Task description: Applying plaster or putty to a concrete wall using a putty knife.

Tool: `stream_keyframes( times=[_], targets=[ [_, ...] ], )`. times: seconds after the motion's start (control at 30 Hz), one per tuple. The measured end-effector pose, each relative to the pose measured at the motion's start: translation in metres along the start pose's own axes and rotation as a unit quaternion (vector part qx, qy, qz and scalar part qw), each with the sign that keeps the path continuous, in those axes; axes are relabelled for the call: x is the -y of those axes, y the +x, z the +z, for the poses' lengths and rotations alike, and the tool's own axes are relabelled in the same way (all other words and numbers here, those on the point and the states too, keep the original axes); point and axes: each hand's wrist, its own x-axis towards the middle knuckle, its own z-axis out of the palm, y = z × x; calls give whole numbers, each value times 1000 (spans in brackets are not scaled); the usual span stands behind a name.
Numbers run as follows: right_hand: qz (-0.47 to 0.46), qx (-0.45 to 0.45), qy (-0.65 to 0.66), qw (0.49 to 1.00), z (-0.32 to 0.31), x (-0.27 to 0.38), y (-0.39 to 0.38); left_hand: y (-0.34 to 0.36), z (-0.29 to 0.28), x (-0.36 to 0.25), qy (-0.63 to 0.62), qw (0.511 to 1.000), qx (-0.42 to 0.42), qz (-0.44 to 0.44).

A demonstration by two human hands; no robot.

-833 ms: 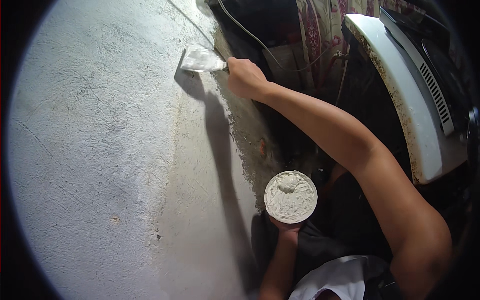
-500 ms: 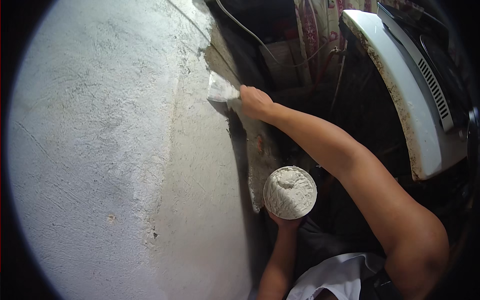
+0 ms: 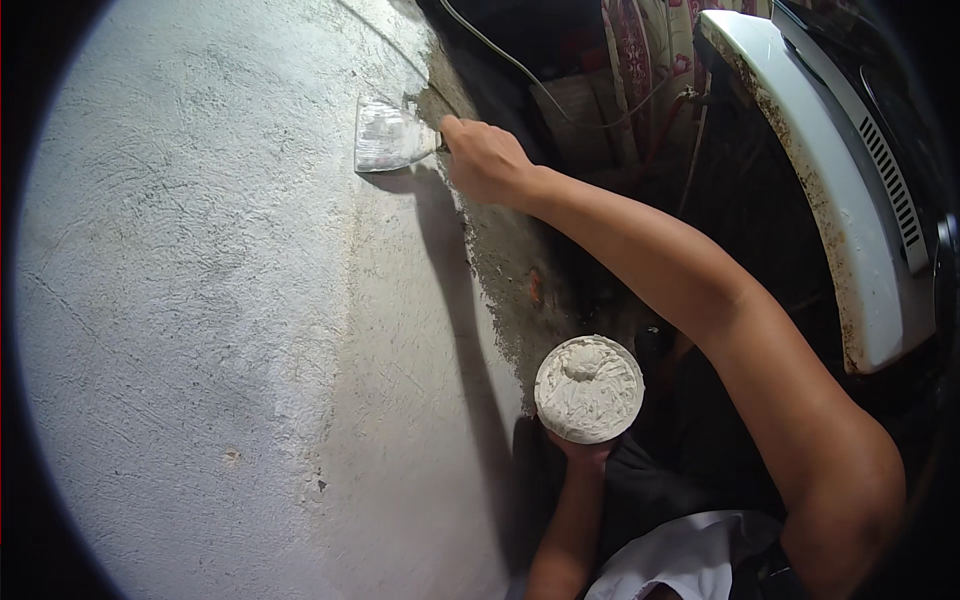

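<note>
Gripping a putty knife (image 3: 390,135) by its handle, my right hand (image 3: 485,160) holds the wide, white-smeared blade against the upper part of the rough white wall (image 3: 180,260), close to a smoother pale band (image 3: 390,370) bordered by a darker grey, ragged strip. Below, near my body, my left hand (image 3: 580,450) is wrapped under a round tub (image 3: 588,390) full of white paste with a hollow near its middle. The tub stands away from the blade.
At the upper right is a white appliance panel (image 3: 850,220) with rusty edges and slotted vents. Behind it hang red-patterned fabric (image 3: 650,50), a pale cable (image 3: 500,45) and a hose. Dark, cluttered space lies beside the grey strip.
The knife and my right hand first moved down and right, then back up and left along the wall, now with the blade more square to the band. The tub has shifted only slightly.
</note>
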Motion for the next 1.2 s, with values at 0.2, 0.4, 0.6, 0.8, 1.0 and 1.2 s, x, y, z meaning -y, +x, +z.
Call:
stream_keyframes(
  times=[0.2,0.4,0.6,0.8,1.0,1.2],
  targets=[
    [91,96,-49,990,23,-56,-44,4,26,-2,-57,996,66,-12],
    [138,145,-140,970,0,-91,-84,1,19,-3,-72,991,114,-18],
    [226,22,39,973,-16,-88,-146,-1,14,0,-50,989,143,1],
    [341,123,637,681,-78,-33,-241,-20,29,-7,14,993,107,57],
    [347,130,670,643,-134,16,-334,-10,26,-8,-84,988,130,24],
    [401,92,318,854,-155,29,-408,-8,26,-3,-71,988,127,58]
  ],
)
